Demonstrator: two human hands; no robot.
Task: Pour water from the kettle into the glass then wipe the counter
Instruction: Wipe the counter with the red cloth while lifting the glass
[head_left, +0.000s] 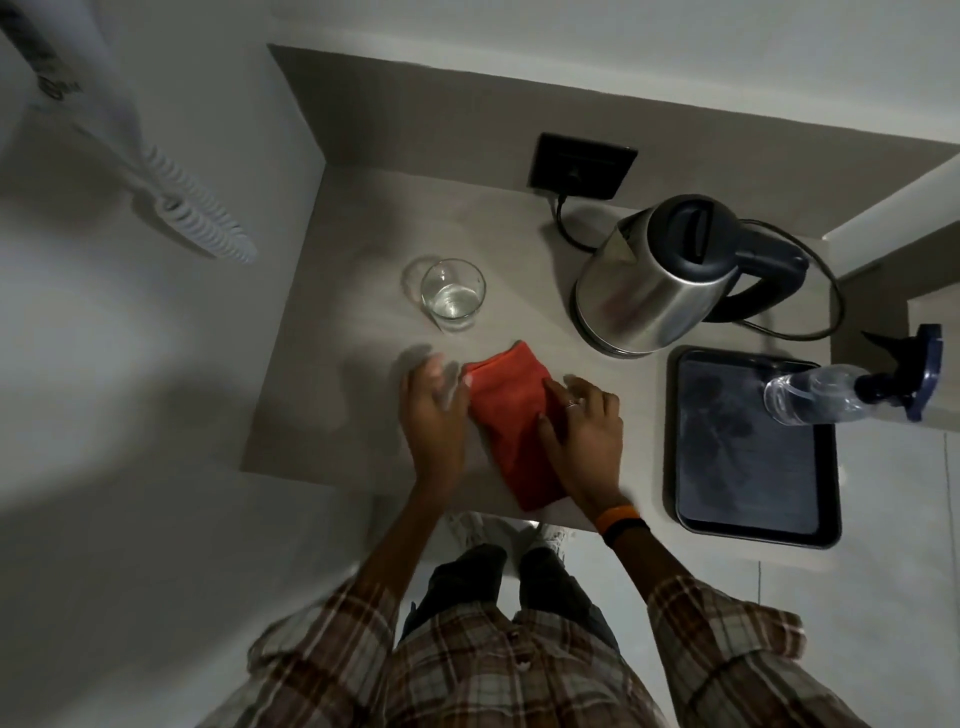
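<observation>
The grey counter (363, 249) fills the middle of the frame, with the steel kettle (654, 283) on its base at upper right and a dark tray (753, 527) at right carrying a spray bottle (810, 392). At centre a folded red cloth (511, 428) lies flat between both hands: the left hand (434, 415) and the right hand (584, 434) rest on its edges with fingers spread, gripping nothing. The glass (453, 293), holding some water, stands just above the cloth.

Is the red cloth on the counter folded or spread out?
Folded. The red cloth lies as a narrow, layered rectangle between the left hand and right hand, both resting at its edges.
</observation>
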